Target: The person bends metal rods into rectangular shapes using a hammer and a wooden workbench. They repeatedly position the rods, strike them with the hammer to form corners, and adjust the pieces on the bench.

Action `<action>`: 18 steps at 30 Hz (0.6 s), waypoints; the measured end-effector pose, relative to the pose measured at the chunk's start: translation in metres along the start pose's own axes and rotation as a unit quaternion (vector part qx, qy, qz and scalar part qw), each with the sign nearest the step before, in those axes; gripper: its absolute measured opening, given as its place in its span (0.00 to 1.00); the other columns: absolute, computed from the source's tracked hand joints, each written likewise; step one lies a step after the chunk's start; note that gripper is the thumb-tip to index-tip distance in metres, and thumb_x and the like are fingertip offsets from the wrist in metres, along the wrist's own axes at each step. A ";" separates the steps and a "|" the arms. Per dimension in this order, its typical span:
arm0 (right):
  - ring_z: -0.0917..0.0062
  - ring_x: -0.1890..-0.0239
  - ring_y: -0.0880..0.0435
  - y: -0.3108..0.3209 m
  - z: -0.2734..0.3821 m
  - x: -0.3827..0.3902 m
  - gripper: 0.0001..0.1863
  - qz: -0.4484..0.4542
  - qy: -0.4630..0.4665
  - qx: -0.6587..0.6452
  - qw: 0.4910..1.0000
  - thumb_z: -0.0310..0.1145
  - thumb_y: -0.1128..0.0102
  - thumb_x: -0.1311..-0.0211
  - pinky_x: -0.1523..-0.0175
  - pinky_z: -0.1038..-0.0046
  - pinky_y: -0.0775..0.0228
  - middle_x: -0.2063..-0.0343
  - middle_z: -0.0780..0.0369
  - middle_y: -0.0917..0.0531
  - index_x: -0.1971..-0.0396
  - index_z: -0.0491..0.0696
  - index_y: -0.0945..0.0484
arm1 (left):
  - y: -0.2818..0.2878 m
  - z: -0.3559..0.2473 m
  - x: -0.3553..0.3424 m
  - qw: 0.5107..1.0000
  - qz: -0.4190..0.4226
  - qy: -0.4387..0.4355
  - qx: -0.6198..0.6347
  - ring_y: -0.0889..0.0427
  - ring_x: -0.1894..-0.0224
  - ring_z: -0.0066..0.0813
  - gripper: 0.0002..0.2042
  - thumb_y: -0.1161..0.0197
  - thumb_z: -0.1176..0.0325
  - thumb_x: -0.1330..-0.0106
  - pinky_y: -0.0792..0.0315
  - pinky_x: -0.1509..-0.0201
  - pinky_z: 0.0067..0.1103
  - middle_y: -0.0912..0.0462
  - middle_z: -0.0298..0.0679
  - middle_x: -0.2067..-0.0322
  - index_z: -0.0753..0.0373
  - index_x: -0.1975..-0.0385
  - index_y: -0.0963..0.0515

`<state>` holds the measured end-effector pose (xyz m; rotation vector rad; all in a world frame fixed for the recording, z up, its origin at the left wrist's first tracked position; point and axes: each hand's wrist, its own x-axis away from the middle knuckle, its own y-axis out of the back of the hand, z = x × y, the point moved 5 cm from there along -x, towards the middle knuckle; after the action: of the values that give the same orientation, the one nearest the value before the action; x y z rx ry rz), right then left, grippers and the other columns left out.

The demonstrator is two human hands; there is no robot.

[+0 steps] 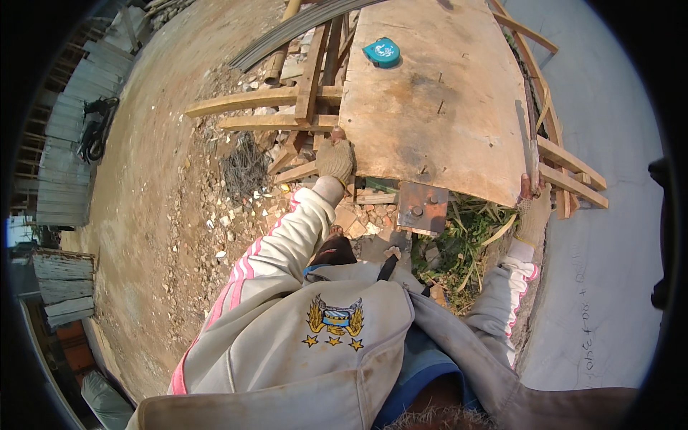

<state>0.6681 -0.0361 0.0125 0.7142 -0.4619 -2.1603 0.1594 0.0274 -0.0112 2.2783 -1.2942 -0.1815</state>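
Note:
A weathered plywood sheet (430,107), with nails sticking up from it, lies on timber battens (261,100). My left hand (334,158), in a knitted glove with bare fingertips, is closed on the sheet's near left edge. My right hand (529,204), gloved the same way, grips the near right corner, its fingers partly hidden. A teal tape measure (381,52) sits on the far left part of the sheet. A rusty square metal plate (423,208) with bolts shows just below the sheet's near edge.
A wire tangle (244,172), rubble (218,222) and weeds (459,244) lie around my feet. Corrugated sheets (276,36) rest at the top. A grey wall (595,272) runs along the right. A dirt path (136,215) and tin fencing (64,172) are on the left.

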 end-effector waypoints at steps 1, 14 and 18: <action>0.63 0.45 0.17 0.002 0.004 0.002 0.26 -0.020 0.010 0.103 0.994 0.43 0.34 0.32 0.42 0.65 0.26 0.45 0.49 0.18 0.46 0.35 0.23 | -0.001 0.003 -0.001 1.000 0.000 0.003 0.007 0.17 0.62 0.50 0.33 0.50 0.40 0.26 0.27 0.58 0.36 0.16 0.56 0.69 0.72 0.61 0.19; 0.62 0.43 0.18 0.006 0.031 0.007 0.29 0.047 -0.031 0.112 0.992 0.45 0.38 0.30 0.37 0.67 0.30 0.43 0.50 0.18 0.38 0.39 0.25 | 0.007 -0.013 0.012 1.000 -0.001 -0.014 -0.012 0.19 0.64 0.63 0.38 0.57 0.37 0.24 0.30 0.58 0.45 0.18 0.62 0.72 0.75 0.69 0.19; 0.60 0.47 0.15 0.007 0.035 0.006 0.32 0.056 -0.043 0.132 0.989 0.50 0.36 0.33 0.40 0.66 0.28 0.48 0.49 0.15 0.38 0.40 0.24 | 0.005 -0.011 0.013 0.999 0.026 0.001 0.032 0.17 0.67 0.56 0.34 0.51 0.39 0.25 0.29 0.59 0.42 0.17 0.57 0.74 0.72 0.66 0.17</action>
<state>0.6473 -0.0424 0.0415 0.7201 -0.8261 -2.0505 0.1666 0.0185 0.0019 2.2947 -1.3747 -0.1202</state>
